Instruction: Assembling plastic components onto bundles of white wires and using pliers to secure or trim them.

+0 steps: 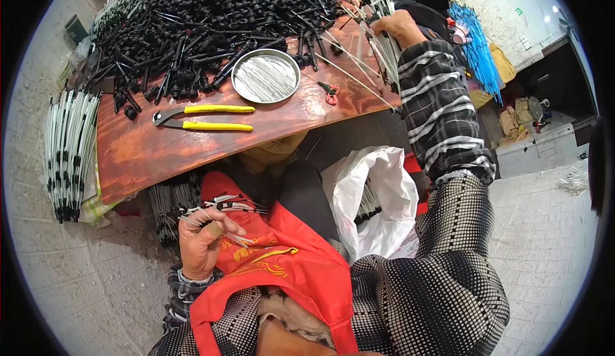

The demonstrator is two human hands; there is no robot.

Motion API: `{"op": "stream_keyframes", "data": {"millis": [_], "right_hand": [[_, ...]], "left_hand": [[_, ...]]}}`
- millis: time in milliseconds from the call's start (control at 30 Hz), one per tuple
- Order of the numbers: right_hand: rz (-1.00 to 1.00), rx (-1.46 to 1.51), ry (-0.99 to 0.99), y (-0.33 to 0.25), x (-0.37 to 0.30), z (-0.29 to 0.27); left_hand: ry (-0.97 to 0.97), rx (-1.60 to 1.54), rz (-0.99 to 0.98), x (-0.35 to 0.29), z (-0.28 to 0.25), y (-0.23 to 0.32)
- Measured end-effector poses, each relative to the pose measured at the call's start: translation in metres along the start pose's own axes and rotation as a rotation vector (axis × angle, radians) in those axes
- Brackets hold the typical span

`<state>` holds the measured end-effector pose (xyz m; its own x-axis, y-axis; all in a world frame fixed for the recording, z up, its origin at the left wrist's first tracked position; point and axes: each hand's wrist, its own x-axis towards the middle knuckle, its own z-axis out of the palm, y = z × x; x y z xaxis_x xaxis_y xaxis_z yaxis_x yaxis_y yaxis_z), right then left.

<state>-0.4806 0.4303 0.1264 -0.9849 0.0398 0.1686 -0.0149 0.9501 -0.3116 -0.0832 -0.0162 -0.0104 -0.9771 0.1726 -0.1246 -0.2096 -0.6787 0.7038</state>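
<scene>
Above my red-covered lap (288, 285), my left hand (202, 241) is closed around a small bunch of thin white strands with black pieces (224, 201); their ends stick out on both sides of the fingers. My right arm reaches over the table's right end. There my right hand (400, 28) is curled on a bundle of long thin white rods (386, 55), its fingertips partly hidden among them. Yellow-handled pliers (218, 109) lie near the table's front edge. Beside them stands a round metal dish (266, 100) holding short white pieces. Small red-handled scissors (332, 97) rest farther right.
A large heap of black plastic parts (211, 23) covers the back of the wooden table (141, 157). White rod bundles (67, 145) stand at its left side. Blue rods (480, 55) hang at the right. A white sack (400, 196) stands open below the front edge.
</scene>
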Motion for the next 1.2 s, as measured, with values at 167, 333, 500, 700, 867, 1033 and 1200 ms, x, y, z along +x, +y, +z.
{"op": "stream_keyframes", "data": {"millis": [167, 333, 500, 700, 867, 1033, 1200], "right_hand": [[0.041, -0.19, -0.092, -0.068, -0.027, 0.03], [0.026, -0.152, 0.082, -0.06, -0.032, 0.071], [0.034, -0.155, 0.049, -0.024, -0.016, 0.07], [0.075, -0.301, -0.174, -0.024, -0.049, 0.083], [-0.153, -0.432, 0.076, -0.072, -0.09, 0.056], [-0.208, -0.274, -0.207, -0.128, -0.139, 0.07], [-0.259, -0.391, -0.173, -0.126, -0.143, 0.093]], "left_hand": [[0.052, -0.004, -0.005, -0.004, -0.001, 0.002], [0.05, 0.008, -0.033, 0.0, -0.001, 0.003], [0.022, 0.026, -0.026, 0.003, -0.001, 0.0], [0.041, 0.007, -0.058, 0.003, -0.001, 0.002], [0.015, 0.022, -0.015, 0.001, -0.002, 0.005], [0.059, -0.03, -0.038, -0.001, -0.002, 0.007], [0.049, -0.032, -0.014, -0.002, -0.004, 0.006]]}}
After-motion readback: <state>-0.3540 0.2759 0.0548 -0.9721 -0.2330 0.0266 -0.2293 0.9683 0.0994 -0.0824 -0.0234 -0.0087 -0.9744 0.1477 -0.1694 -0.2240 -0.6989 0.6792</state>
